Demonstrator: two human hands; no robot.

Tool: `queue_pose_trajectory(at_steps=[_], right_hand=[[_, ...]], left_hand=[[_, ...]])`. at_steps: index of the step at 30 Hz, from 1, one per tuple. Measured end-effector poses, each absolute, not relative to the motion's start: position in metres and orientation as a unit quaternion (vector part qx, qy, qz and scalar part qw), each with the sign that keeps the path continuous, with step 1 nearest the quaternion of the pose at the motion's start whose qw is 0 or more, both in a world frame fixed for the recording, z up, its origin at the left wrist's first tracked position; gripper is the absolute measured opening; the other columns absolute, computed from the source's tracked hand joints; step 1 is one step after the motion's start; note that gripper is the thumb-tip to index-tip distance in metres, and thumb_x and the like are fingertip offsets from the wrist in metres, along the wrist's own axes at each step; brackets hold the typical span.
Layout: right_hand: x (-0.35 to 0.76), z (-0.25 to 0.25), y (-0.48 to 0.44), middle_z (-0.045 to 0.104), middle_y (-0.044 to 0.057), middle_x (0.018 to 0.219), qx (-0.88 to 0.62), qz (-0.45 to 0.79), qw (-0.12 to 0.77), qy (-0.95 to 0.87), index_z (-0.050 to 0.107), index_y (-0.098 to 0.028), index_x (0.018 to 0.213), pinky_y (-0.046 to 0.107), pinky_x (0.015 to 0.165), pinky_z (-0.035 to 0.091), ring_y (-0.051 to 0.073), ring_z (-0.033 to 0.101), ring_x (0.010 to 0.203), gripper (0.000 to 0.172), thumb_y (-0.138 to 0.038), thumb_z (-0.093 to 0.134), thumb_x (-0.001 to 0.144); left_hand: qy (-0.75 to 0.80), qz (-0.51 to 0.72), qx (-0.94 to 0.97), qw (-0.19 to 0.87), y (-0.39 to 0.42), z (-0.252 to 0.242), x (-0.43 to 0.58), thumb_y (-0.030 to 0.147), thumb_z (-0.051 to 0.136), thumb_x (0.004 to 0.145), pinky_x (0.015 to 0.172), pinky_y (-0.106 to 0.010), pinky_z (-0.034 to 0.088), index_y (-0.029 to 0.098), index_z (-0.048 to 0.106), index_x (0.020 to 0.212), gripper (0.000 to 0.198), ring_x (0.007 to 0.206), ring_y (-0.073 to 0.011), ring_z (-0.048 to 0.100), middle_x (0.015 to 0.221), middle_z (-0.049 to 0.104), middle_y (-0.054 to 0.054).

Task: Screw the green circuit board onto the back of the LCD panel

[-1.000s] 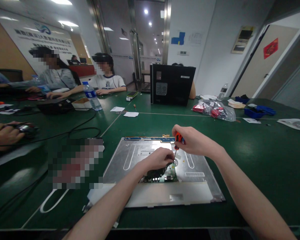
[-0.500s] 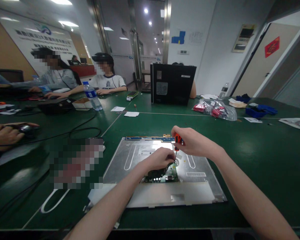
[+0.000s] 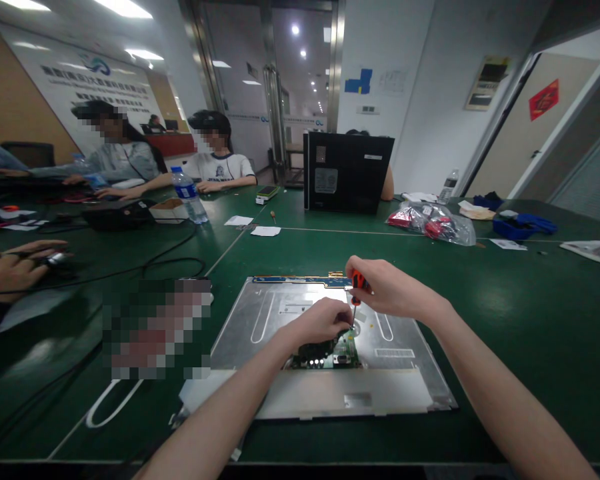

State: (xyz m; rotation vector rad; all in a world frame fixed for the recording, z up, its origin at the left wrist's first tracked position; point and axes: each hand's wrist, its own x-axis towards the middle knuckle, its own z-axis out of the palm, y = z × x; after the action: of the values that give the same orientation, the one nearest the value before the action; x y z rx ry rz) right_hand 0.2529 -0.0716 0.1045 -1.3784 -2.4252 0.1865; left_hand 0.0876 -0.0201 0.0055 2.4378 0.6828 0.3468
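Observation:
A silver metal display panel (image 3: 405, 377) lies flat on the green table (image 3: 520, 320), back side up. A small green circuit board (image 3: 340, 350) sits on its near middle. My right hand (image 3: 387, 290) grips an orange-handled screwdriver (image 3: 357, 283), held upright with its tip down on the board's upper right corner. My left hand (image 3: 317, 323) is closed beside the tip, fingers pinched at the shaft just above the board.
A black computer case (image 3: 347, 173) stands behind the panel. A plastic bag of red parts (image 3: 433, 223) and blue items (image 3: 523, 225) lie at the right. A water bottle (image 3: 189, 195), cables and a laptop are at the left, where other people sit. A neighbour's hand (image 3: 10, 267) holds a mouse.
The view has shifted slightly, so everything sits a little lower. Both hands stay at the board with the screwdriver upright; no clear movement otherwise.

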Motion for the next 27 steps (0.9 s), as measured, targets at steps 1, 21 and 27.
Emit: queue_pose_trajectory(at_steps=[1, 21, 27], right_hand=[[0.2530, 0.1044, -0.0718, 0.060, 0.002, 0.082, -0.486, 0.070, 0.173, -0.854, 0.046, -0.020, 0.093, 0.024, 0.057, 0.034, 0.014, 0.051, 0.069, 0.017, -0.014, 0.055, 0.080], [0.2488, 0.1002, -0.0694, 0.061, 0.002, 0.082, -0.509, 0.063, 0.164, -0.842, 0.046, -0.021, 0.094, 0.025, 0.056, 0.034, 0.015, 0.053, 0.069, 0.015, -0.022, 0.057, 0.083], [0.2471, 0.0988, -0.0655, 0.062, 0.003, 0.077, -0.534, -0.005, 0.137, -0.834, 0.046, -0.021, 0.094, 0.025, 0.052, 0.029, 0.017, 0.055, 0.064, 0.021, -0.032, 0.060, 0.083]], left_hand=[[0.255, 0.129, 0.914, 0.288, -0.0200, 0.0053, 0.0876, 0.006, 0.056, 0.074, 0.065, -0.021, 0.041, 0.015, 0.066, 0.078, 0.014, 0.069, -0.0141, 0.060, 0.074, 0.067, -0.001], [0.253, 0.124, 0.913, 0.293, -0.0192, 0.0036, 0.0877, 0.007, 0.056, 0.073, 0.064, -0.022, 0.041, 0.015, 0.064, 0.076, 0.012, 0.069, -0.0149, 0.060, 0.075, 0.068, -0.002], [0.259, 0.119, 0.916, 0.282, -0.0203, 0.0060, 0.0879, 0.006, 0.056, 0.073, 0.062, -0.021, 0.040, 0.015, 0.063, 0.076, 0.011, 0.066, -0.0140, 0.059, 0.072, 0.066, -0.001]])
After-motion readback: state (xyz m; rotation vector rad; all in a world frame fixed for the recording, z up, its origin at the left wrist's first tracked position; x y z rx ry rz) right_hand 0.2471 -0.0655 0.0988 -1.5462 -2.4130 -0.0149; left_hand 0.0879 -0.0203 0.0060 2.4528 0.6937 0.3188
